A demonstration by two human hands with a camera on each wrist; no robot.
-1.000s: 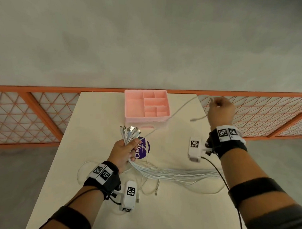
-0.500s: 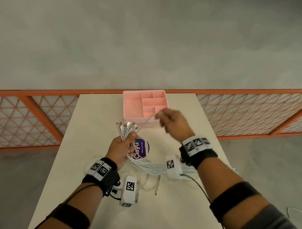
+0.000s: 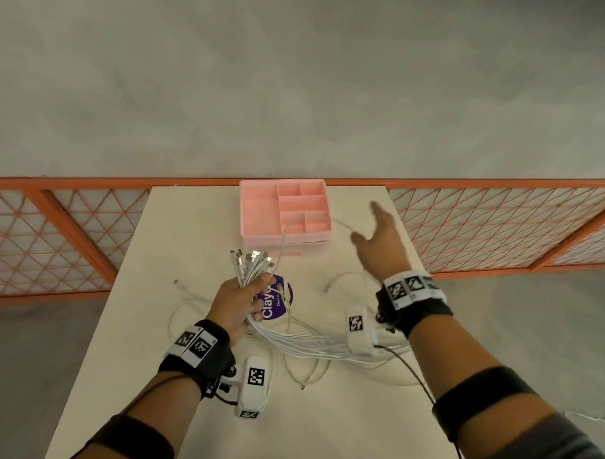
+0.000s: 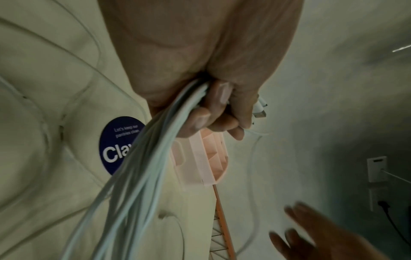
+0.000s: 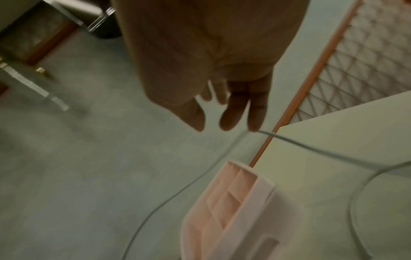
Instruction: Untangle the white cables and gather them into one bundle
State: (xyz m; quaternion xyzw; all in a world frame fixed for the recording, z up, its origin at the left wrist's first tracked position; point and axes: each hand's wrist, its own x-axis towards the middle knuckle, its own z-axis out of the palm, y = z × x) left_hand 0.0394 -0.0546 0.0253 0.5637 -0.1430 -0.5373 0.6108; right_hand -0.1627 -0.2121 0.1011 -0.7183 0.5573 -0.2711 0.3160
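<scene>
My left hand [image 3: 238, 297] grips a thick bundle of white cables [image 3: 310, 344] just below their plug ends [image 3: 250, 262], which fan upward; the left wrist view shows my fingers [image 4: 213, 112] curled round the bundle [image 4: 142, 168]. The strands trail right across the table. My right hand [image 3: 379, 240] hovers to the right of the pink tray with fingers straight, palm open. One thin loose cable [image 5: 322, 151] brushes my right fingertips [image 5: 253, 121] and runs over the tray. Another loose cable end [image 3: 330, 287] lies on the table below that hand.
A pink compartment tray [image 3: 256, 227] sits at the table's far edge. A round purple sticker [image 3: 274, 298] is on the tabletop [image 3: 177, 232] beside my left hand. Loose cable loops [image 3: 185, 304] lie left and in front. An orange mesh fence [image 3: 500, 229] stands behind the table.
My right hand swung left to the plug ends with a cable, then let go, opened and moved back right beside the tray. My left hand kept holding the bundle.
</scene>
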